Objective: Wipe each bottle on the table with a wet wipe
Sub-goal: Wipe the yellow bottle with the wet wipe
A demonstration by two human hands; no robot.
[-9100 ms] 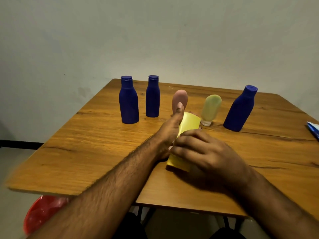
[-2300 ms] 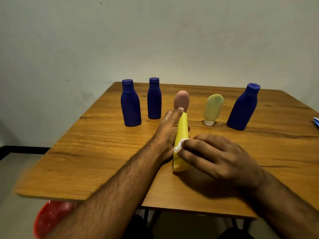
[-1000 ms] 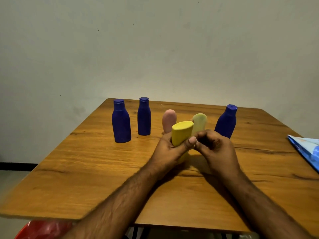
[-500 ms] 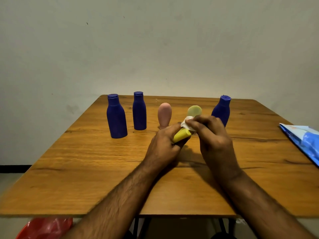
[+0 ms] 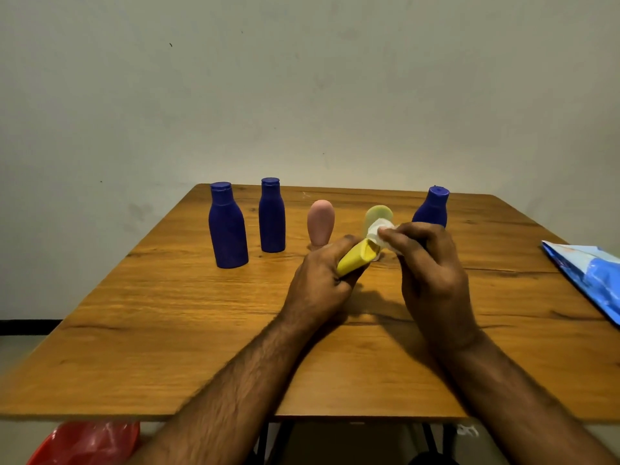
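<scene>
While gripped in the curled fingers of the left hand, a smooth yellow plastic bottle is held tilted above the wood-grain table, its flat end turned toward the right hand. A crumpled white wet wipe is pinched by the right fingers against that end. Three matte blue capped bottles, a rounded pink bottle and a translucent pale-yellow bottle are stood behind. Compared with half a second ago, slightly more of the yellow bottle is exposed.

Bottle row blocks far side; near table free
</scene>
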